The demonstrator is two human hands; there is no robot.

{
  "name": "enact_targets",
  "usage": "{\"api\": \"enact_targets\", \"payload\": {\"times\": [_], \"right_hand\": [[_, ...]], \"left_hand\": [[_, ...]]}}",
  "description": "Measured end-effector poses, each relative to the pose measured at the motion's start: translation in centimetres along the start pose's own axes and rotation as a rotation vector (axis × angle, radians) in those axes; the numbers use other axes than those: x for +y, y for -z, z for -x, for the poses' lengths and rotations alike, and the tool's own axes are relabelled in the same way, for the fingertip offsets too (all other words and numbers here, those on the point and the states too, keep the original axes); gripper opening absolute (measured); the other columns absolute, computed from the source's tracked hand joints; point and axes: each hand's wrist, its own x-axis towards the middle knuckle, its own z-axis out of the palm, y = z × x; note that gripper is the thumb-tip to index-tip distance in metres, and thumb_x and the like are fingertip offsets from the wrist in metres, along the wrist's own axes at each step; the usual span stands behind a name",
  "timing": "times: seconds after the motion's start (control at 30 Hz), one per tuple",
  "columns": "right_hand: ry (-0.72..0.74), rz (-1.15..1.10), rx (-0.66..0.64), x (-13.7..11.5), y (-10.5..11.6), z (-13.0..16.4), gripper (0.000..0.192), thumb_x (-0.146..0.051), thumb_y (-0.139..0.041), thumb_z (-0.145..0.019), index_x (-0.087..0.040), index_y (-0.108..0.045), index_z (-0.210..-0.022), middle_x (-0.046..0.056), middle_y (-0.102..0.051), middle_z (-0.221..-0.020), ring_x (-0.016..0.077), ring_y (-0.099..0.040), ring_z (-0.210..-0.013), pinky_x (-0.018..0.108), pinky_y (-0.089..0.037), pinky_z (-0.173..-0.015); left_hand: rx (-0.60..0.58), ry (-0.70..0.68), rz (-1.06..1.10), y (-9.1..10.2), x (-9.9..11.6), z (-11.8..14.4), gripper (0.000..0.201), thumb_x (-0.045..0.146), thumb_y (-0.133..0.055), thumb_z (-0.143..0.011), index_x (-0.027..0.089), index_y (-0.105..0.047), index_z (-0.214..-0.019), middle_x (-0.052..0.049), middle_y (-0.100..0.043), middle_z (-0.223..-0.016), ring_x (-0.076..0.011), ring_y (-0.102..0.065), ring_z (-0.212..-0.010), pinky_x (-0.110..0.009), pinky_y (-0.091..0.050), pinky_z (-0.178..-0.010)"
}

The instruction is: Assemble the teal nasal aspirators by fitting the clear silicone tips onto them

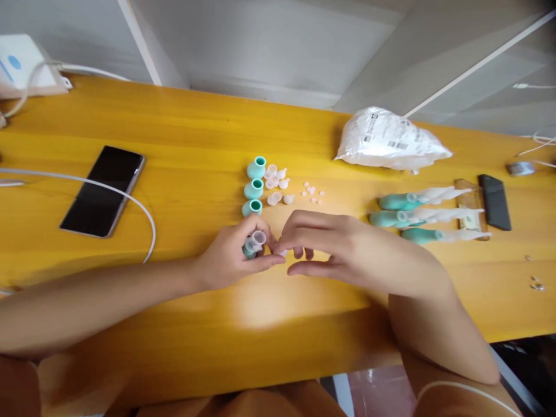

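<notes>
My left hand [230, 255] is closed round a teal rubber bulb [249, 250] with a translucent collar [259, 237] at its top. Between its thumb and forefinger shows a small whitish piece [283, 253], mostly hidden. My right hand [334, 243] reaches over from the right, a fingertip against that piece, its thumb apart from the fingers. Just beyond my left hand stand three teal bulbs [256, 168] with open necks, in a column. Beside them lie translucent collars [271, 180], small pointed white tips [289, 199] and several tiny pale discs [311, 190].
At right lie three teal bulbs with long white nozzles [460, 234], near a dark phone [494, 201] and a clear case [459, 186]. A white plastic bag [391, 139] rests at the back. Leftward, a white cable [143, 214] crosses a larger phone [103, 191].
</notes>
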Motion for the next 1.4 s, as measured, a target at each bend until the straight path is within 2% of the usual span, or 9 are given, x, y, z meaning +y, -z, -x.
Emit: {"api": "enact_targets", "payload": {"times": [0.23, 0.4, 0.5, 0.73, 0.93, 1.07, 1.17, 1.3, 1.4], "right_hand": [[-0.042, 0.396, 0.066, -1.3, -1.8, 0.1, 0.019, -0.024, -0.056, -0.120, -0.022, -0.073, -0.113, 0.010, -0.075, -0.109, 0.0243, -0.073, -0.087, 0.037, -0.054, -0.076], [-0.231, 0.335, 0.173, 1.5, 0.0, 0.1, 0.005, -0.025, -0.064, -0.112, -0.023, -0.069, -0.112, 0.008, -0.077, -0.103, 0.0232, -0.073, -0.079, 0.038, -0.056, -0.076], [-0.338, 0.283, 0.150, 3.7, 0.4, -0.1, 0.009, -0.027, -0.064, -0.112, -0.023, -0.071, -0.114, 0.007, -0.080, -0.096, 0.0247, -0.075, -0.079, 0.037, -0.055, -0.075], [-0.295, 0.277, 0.142, 6.4, 0.1, -0.7, 0.016, -0.032, -0.069, -0.112, -0.023, -0.080, -0.104, 0.010, -0.081, -0.105, 0.0254, -0.074, -0.086, 0.039, -0.055, -0.081], [-0.331, 0.229, 0.156, 5.7, 1.1, 0.5, 0.019, -0.042, -0.084, -0.104, -0.025, -0.079, -0.112, 0.007, -0.080, -0.103, 0.0259, -0.073, -0.084, 0.039, -0.054, -0.077], [-0.200, 0.068, 0.149, 2.9, 1.5, 0.9, 0.036, -0.054, -0.093, -0.098, -0.029, -0.082, -0.121, 0.006, -0.081, -0.106, 0.0253, -0.073, -0.084, 0.039, -0.058, -0.076], [-0.044, -0.048, 0.024, 0.9, 0.7, 0.1, 0.022, -0.040, -0.081, -0.110, -0.030, -0.083, -0.130, 0.008, -0.082, -0.119, 0.0237, -0.079, -0.099, 0.036, -0.063, -0.086], [0.086, 0.056, 0.058, -0.3, -0.7, -0.7, 0.022, -0.027, -0.063, -0.119, -0.025, -0.084, -0.126, 0.010, -0.081, -0.121, 0.0235, -0.081, -0.110, 0.036, -0.065, -0.096], [0.174, 0.226, 0.088, -0.5, -1.0, -0.4, 0.027, -0.023, -0.055, -0.122, -0.021, -0.081, -0.130, 0.012, -0.083, -0.121, 0.0241, -0.082, -0.108, 0.036, -0.067, -0.094]], "left_hand": [[-0.072, -0.027, 0.010, 0.4, 0.3, 0.0, 0.032, 0.048, -0.076, -0.109, 0.023, -0.057, -0.101, 0.004, -0.068, -0.082, -0.0126, -0.060, -0.068, -0.026, -0.047, -0.065], [-0.121, -0.053, 0.016, 0.5, 0.5, 0.2, 0.025, 0.042, -0.070, -0.110, 0.023, -0.055, -0.101, 0.003, -0.067, -0.084, -0.0121, -0.057, -0.067, -0.026, -0.046, -0.064], [-0.178, -0.067, -0.031, 0.7, 0.5, 0.2, 0.014, 0.032, -0.066, -0.106, 0.024, -0.055, -0.105, 0.000, -0.070, -0.092, -0.0144, -0.060, -0.073, -0.028, -0.051, -0.069], [-0.286, -0.116, -0.069, 1.0, 0.2, 0.0, 0.010, 0.026, -0.050, -0.113, 0.022, -0.059, -0.113, -0.008, -0.076, -0.109, -0.0209, -0.073, -0.094, -0.035, -0.061, -0.087], [-0.279, -0.065, -0.141, 0.6, 0.3, -0.1, 0.021, 0.036, -0.060, -0.117, 0.024, -0.063, -0.133, -0.005, -0.081, -0.112, -0.0202, -0.078, -0.098, -0.032, -0.059, -0.090], [-0.253, -0.021, -0.103, 0.3, -0.2, 0.0, 0.033, 0.042, -0.069, -0.114, 0.025, -0.052, -0.136, -0.006, -0.081, -0.116, -0.0196, -0.077, -0.094, -0.034, -0.059, -0.089], [-0.273, 0.022, 0.068, 0.2, -0.5, -0.1, 0.037, 0.044, -0.074, -0.112, 0.026, -0.047, -0.129, -0.005, -0.080, -0.110, -0.0179, -0.074, -0.089, -0.032, -0.059, -0.082], [-0.429, 0.215, 0.548, 0.2, -0.2, -0.6, 0.052, 0.070, -0.071, -0.111, 0.028, -0.044, -0.125, 0.000, -0.071, -0.093, -0.0138, -0.066, -0.072, -0.027, -0.054, -0.063], [-0.508, 0.319, 0.713, 0.3, 0.3, -0.7, 0.064, 0.064, -0.089, -0.100, 0.029, -0.042, -0.126, 0.004, -0.069, -0.093, -0.0106, -0.065, -0.071, -0.023, -0.055, -0.063]]}}
